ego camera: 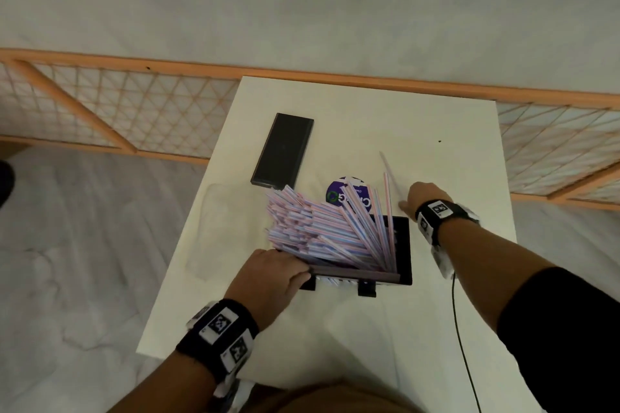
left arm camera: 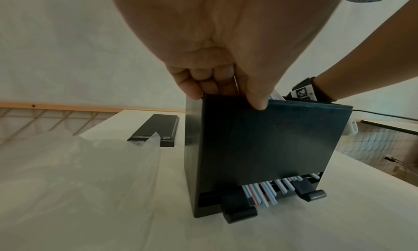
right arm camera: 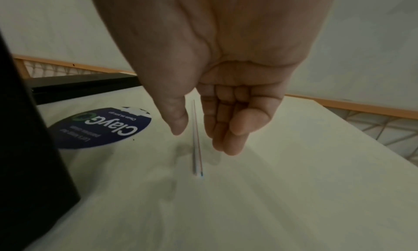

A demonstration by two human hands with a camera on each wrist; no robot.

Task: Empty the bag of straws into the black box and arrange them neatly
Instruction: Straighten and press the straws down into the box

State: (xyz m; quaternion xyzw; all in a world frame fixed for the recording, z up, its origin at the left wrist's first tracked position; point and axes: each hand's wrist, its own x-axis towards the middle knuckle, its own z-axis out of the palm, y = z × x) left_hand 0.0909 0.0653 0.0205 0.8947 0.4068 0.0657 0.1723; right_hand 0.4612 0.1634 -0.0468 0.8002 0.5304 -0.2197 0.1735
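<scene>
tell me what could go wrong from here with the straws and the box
1. The straws fan out above the black box, leaning left; some could spill onto the table.
2. The right hand hovers open over a stray straw lying flat; it may roll away.
3. Only the left hand grips the box's top edge; a pull could tip it.

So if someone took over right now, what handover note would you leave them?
Left hand: grips the black box by its top edge, steadying it.
Right hand: open, reaching over one stray straw lying on the table.
Straws: in the box but fanned out untidily; some poke through the bottom slot.
Empty bag: left of the box.
Left: collect the stray, straighten the bundle.
</scene>
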